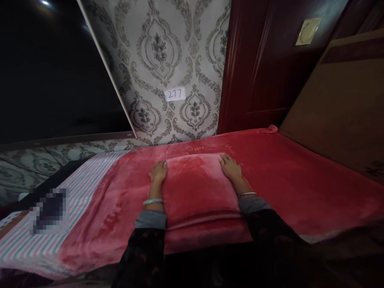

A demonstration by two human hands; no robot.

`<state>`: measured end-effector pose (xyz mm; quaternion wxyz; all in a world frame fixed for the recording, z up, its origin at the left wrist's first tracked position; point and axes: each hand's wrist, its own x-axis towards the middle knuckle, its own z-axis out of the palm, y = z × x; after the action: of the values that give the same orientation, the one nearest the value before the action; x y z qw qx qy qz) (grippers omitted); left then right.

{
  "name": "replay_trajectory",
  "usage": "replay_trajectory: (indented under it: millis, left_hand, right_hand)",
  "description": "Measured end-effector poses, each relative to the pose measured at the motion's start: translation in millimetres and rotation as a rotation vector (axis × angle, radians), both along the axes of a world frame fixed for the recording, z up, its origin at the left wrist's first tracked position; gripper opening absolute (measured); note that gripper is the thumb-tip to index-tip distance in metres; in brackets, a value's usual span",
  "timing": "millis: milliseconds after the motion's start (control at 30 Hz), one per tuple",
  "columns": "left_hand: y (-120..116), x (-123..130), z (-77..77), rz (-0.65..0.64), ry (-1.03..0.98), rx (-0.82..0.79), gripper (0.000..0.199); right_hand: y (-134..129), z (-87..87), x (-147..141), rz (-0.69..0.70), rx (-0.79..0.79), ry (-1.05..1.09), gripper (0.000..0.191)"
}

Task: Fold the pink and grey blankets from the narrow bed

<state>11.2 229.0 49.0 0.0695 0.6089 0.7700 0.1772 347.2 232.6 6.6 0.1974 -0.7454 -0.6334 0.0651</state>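
Dark sleeves (144, 246) lie nearest. The left hand (158, 172) and right hand (231, 167), fingers loosely extended, touch opposite sides of the folded red cloth (198, 184) between them; neither is nearer.

Rocking black sleeves (144, 244), kinda mottled with faint reddish-brown patches, too dim to make out properly. Finished off with plain grey-blue cuffs (151, 220), fairly wide. Also sporting chunky pale silvery-green bangle (153, 201) by left hand (158, 171), way skinnier silvery bracelet (247, 194) by right hand (231, 168).
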Motion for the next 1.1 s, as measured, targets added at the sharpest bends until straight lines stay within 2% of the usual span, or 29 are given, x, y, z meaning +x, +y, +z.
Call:
replay_trajectory:
  millis: [200,333,433,500,567,667,733,800,867,1100]
  left_hand:
    - [-4.3,-8.5,0.3,0.029,-0.001,0.001,0.050]
    - [-6.4,-10.2,15.1,-0.005,0.009,0.004,0.046]
    - [-20.8,-2.7,31.5,-0.039,0.039,0.034,0.049]
    - [-42.3,15.3,34.3,-0.094,0.076,0.094,0.054]
    - [-71.7,43.8,25.4,-0.199,0.113,0.154,0.056]
    - [-117.2,89.1,-4.0,-0.375,0.186,0.173,0.057]
    - [-137.8,108.1,-23.0,-0.418,0.233,0.143,0.057]
    - [-146.6,115.2,-34.0,-0.427,0.258,0.110,0.058]
    - [-146.5,114.7,-36.4,-0.429,0.263,0.089,0.059]
    - [-144.8,104.7,-27.7,-0.412,0.250,0.104,0.057]
  right_hand:
    - [0.9,2.5,7.2,0.003,-0.019,0.032,0.056]
    - [-5.6,15.7,11.3,-0.009,-0.047,0.017,0.056]
    - [-24.9,30.3,1.6,0.027,0.024,-0.046,0.059]
    - [-47.3,36.9,-16.6,0.116,0.103,-0.103,0.058]
    - [-74.8,36.9,-41.7,0.237,0.149,-0.144,0.057]
    - [-113.9,25.0,-77.2,0.411,0.121,-0.194,0.056]
    - [-130.3,14.7,-90.7,0.464,0.068,-0.220,0.056]
    - [-137.1,7.8,-94.8,0.469,0.031,-0.231,0.056]
    - [-137.6,5.8,-93.5,0.459,0.019,-0.233,0.056]
    - [-134.8,2.9,-75.3,0.416,0.084,-0.214,0.056]
